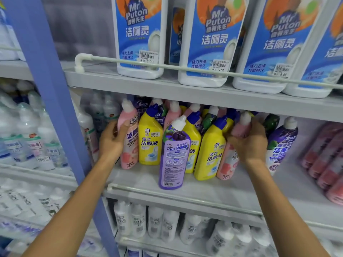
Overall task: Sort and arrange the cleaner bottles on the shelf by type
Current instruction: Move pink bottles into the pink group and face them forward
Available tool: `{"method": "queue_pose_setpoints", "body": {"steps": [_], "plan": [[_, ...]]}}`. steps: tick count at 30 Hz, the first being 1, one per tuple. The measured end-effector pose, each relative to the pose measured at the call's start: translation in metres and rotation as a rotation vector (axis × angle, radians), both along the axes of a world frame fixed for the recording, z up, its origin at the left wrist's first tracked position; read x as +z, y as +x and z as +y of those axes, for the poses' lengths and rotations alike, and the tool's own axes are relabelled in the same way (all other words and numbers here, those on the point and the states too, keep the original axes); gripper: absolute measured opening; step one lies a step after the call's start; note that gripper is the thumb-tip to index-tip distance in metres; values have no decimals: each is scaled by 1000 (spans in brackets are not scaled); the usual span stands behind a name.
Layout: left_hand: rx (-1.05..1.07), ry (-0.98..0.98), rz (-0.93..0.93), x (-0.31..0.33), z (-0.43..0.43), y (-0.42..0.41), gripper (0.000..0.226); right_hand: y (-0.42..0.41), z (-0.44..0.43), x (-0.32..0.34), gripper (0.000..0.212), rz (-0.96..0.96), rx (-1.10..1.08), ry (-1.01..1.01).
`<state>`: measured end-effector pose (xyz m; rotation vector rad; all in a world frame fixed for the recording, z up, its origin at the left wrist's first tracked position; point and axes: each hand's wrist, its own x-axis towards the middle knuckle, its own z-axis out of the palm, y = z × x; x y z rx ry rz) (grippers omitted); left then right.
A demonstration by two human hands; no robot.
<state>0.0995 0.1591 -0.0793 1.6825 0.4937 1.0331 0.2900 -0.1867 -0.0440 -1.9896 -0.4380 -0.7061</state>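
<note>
grey shelf [141, 175], rail [139, 192] along its front edge. standing on it, a mixed huddle: pink bottle [130, 145] far left, yellow bottles [149, 143], second pink [227, 164] right of them, more crammed behind. purple bottle [173, 156] stands alone out front, back label showing. another purple [280, 151] apart to the right. pink batch [326, 164] far right, blurred.

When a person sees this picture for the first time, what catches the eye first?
Probably the tall purple plastic bottle with a white cap, standing alone before the mixed cluster on the middle shelf. The left hand grips a pink plastic bottle at the cluster's left end, and the right hand grips another pink plastic bottle at its right, with yellow blue-capped bottles between. Above, big white bottles with blue labels line the upper shelf.
</note>
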Motion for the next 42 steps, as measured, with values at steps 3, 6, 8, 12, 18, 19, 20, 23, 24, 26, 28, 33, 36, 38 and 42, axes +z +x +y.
{"method": "queue_pose_setpoints", "body": {"steps": [3, 6, 8, 12, 18, 19, 20, 23, 24, 26, 28, 33, 36, 38, 42], "plan": [[-21, -48, 61, -14, -7, -6, 24, -14, 8, -15, 58, 200, 103, 254], [-21, -53, 61, -21, -12, -7, 30, -23, 12, -31, 63, 448, 26, 360], [-20, -53, 49, -18, -17, -14, 31, -26, 9, -29, 69, 472, -22, 336], [-57, 47, -30, -3, -43, -45, 35, -39, -5, -21, 66, 426, -14, 339], [-205, 175, -51, 35, -90, -88, 33, -67, -33, -10, 56, 319, 57, 439], [-237, 167, -33, 36, -103, -91, 33, -69, -40, -6, 55, 306, 64, 442], [-273, 157, -28, 36, -118, -93, 35, -70, -48, -3, 54, 305, 71, 450], [-352, 123, -46, 38, -169, -90, 38, -73, -80, 2, 48, 308, 76, 442], [-376, 105, -54, 39, -186, -84, 39, -73, -92, 2, 50, 304, 68, 443], [-436, 59, -76, 42, -220, -69, 40, -70, -121, 4, 56, 302, 32, 448], [-512, 44, -83, 44, -255, -47, 40, -63, -154, 6, 50, 308, -30, 411], [-667, -10, -96, 39, -357, 24, 44, -37, -240, 8, 66, 304, -131, 388], [-730, -24, -59, 26, -420, 73, 43, -18, -287, 4, 70, 320, -157, 403], [-758, -35, -42, 16, -460, 102, 41, -10, -318, 2, 71, 332, -197, 375], [-764, -97, -31, 3, -528, 140, 39, 9, -371, -6, 68, 324, -256, 332]]}}
